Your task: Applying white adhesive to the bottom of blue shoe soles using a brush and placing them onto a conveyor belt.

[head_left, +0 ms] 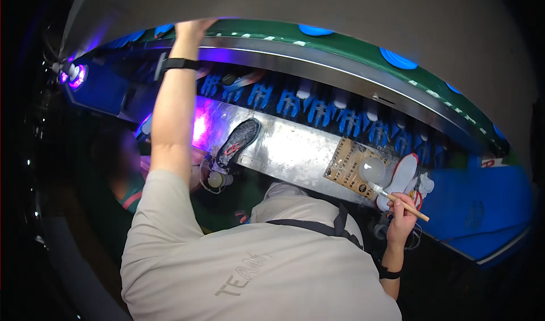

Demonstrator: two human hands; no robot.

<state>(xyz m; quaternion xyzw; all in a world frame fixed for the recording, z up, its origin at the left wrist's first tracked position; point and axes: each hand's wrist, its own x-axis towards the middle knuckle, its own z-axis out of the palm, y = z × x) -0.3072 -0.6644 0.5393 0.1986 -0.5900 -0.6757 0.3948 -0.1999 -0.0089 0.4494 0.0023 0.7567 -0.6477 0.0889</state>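
Note:
My right hand (402,221) is closed around the wooden handle of a brush (413,208). The brush's pale bristle end slants up and left to the edge of a round whitish dish (373,169). Under the dish lies a printed brown paper sheet (342,167). Just right of it rest a white shoe sole with red trim (404,174) and other white and red pieces. My left arm stretches far forward, and my left hand (191,30) reaches to the green belt (272,31). A grey panel hides its fingers. Left on the metal bench lies a dark shoe sole (240,139).
Behind the metal bench (295,145) runs a row of several blue rack holders (289,103). Blue pieces (398,58) ride on the belt, partly under the grey overhanging panel (318,3). A purple-lit lamp (78,75) glows at left. Another person (122,165) sits close on the left.

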